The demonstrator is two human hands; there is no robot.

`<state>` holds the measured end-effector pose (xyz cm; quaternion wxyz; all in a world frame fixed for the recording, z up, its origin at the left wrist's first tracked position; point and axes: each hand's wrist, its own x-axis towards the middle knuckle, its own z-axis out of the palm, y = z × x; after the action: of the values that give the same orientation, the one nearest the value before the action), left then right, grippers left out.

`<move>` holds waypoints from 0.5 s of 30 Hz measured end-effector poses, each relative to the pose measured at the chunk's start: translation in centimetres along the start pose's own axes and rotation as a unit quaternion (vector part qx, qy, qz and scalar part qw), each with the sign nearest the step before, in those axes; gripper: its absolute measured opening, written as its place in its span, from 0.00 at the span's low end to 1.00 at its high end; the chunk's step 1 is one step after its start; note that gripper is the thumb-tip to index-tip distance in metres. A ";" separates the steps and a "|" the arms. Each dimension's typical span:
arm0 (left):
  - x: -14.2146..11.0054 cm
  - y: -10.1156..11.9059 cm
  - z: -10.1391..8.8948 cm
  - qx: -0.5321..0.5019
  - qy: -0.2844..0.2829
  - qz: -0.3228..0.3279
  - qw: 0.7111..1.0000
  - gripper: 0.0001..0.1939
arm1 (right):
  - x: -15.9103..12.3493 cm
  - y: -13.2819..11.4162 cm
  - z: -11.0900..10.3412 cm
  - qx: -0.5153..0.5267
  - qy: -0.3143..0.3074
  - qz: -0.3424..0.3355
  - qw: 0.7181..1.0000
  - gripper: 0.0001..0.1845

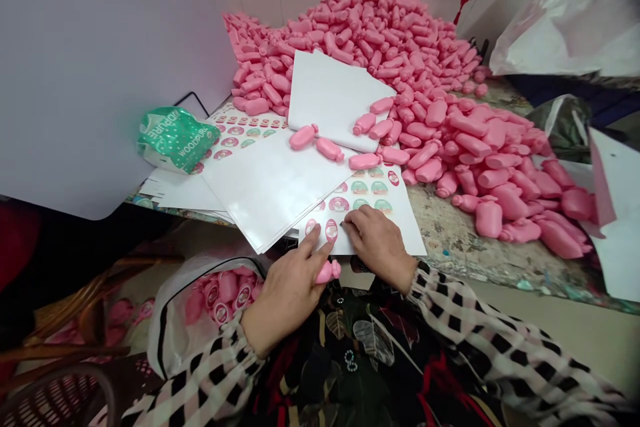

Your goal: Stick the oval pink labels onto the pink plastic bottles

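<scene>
**Hands.** The left hand [285, 293] grips a small pink plastic bottle [328, 271] against the palm with its lower fingers, while the index finger [316, 242] extends onto a label sheet [374, 221]. The right hand [380, 247] lies curled on the same sheet, fingertips [350, 217] down at its surface. Whether those fingertips pinch a label cannot be determined.

**Labels.** The sheet carries rows of round and oval pink and green labels; their print is too small to read. Two oval pink labels [331, 230] sit just beside the left index finger. A white plastic bag [173, 320] by the person's lap holds pink bottles with oval labels applied [243, 295]. Their wording is illegible.

**Surroundings.** Stacked white sheets [270, 187] overlap the label sheet, and further white sheets [335, 97] lie against a large heap of unlabelled pink bottles [370, 33]. Several loose bottles [303, 137] rest on the paper. A green plastic packet [175, 139] at the table's back corner is printed with what appears to read "WOODPURE", seen at an angle. The table [460, 233] is worn and stained. The person wears checked sleeves [505, 327].
</scene>
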<state>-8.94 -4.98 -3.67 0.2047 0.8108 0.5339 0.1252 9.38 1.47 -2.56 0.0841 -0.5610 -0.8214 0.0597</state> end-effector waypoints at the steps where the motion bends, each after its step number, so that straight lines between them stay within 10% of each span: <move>1: 0.1 0.0 0.2 0.019 -0.008 0.000 1.000 0.27 | 0.1 0.0 0.1 -0.011 -0.002 0.000 1.000 0.13; 15: 0.7 -0.3 1.1 0.084 -0.029 0.016 0.996 0.29 | 1.0 0.7 -0.4 -0.003 -0.032 -0.041 0.999 0.13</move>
<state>-8.44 -4.45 -4.75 0.1489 0.8369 0.5234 0.0596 9.80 2.63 -2.20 0.0584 -0.5252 -0.8459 0.0715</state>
